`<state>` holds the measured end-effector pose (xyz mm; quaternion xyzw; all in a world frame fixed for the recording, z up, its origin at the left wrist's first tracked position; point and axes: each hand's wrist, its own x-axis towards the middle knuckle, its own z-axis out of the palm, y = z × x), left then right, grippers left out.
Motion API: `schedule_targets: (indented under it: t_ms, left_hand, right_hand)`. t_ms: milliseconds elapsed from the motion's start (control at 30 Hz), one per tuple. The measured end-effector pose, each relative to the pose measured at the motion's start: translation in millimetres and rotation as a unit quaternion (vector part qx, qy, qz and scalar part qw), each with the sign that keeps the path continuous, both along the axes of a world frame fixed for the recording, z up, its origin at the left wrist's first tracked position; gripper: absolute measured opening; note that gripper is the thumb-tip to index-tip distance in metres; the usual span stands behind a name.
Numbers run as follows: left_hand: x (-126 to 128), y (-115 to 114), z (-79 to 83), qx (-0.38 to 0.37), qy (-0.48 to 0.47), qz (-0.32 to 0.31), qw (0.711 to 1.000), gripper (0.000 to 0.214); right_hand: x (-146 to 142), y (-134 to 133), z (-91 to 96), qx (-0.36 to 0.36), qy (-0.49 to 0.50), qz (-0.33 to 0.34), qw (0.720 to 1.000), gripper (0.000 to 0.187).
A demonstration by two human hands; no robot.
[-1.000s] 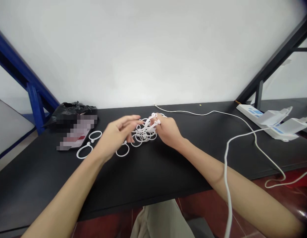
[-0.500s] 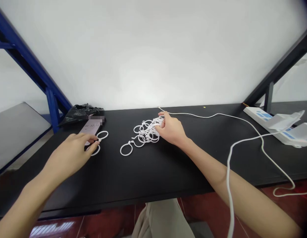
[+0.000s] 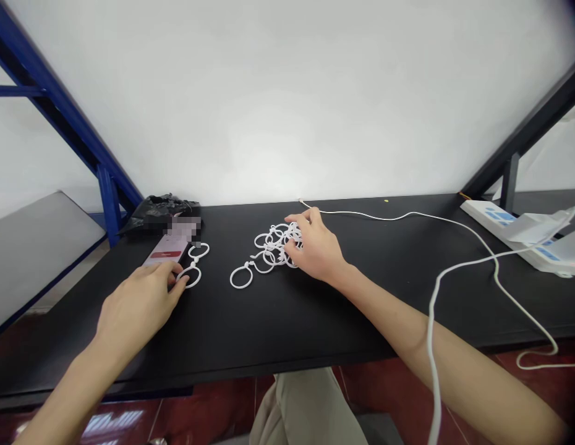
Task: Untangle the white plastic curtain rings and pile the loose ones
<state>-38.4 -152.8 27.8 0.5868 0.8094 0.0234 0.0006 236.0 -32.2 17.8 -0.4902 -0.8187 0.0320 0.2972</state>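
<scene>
Pale wall (image 3: pixel 287 105) fills the upper frame, so that's the hard stop at the back. Black table (image 3: pixel 287 334) next: widest stretch of bare surface runs across the lower middle, front edge near the bottom, so there's decent room but don't slide stuff too far down. Right side's tighter, with a white power strip (image 3: pixel 486 213) at the far right and a white cable (image 3: pixel 436 346) hanging across the forearm, so maybe snaggy.

Right hand (image 3: pixel 315 247) is over the pile of linked white rings (image 3: pixel 271 247), mid-frame, fingers curved with a fair gap off the thumb. Left hand (image 3: pixel 141 296), left of center, has thumb and finger close together at the lower of two joined rings (image 3: pixel 193 264); can't tell if they're really pinching it. Phone (image 3: pixel 167 249) sits just beyond that hand.

Rings look like light, smooth plastic, probably stiffish and a bit slippery; thin rims might snap if yanked. The pile likely tangles. I'd grab by the little knobby joint (image 3: pixel 193 264).
</scene>
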Motion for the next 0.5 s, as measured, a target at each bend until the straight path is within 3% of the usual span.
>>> schedule_targets:
  t_ms: [167, 333, 500]
  left_hand:
    - [11, 2, -4.9, 0.013, -0.019, -0.019, 1.000, 0.040]
    - [19, 11, -14.9, 0.020, -0.044, -0.050, 0.998, 0.036]
    - [24, 27, -22.0, 0.052, -0.101, -0.073, 0.991, 0.019]
  right_hand:
    - [-8, -6, -5.5, 0.084, -0.003, 0.075, 0.994, 0.035]
    - [-27, -26, -15.1, 0.153, -0.099, 0.290, 0.939, 0.030]
    - [-37, -33, -24.5, 0.173, -0.181, 0.320, 0.914, 0.023]
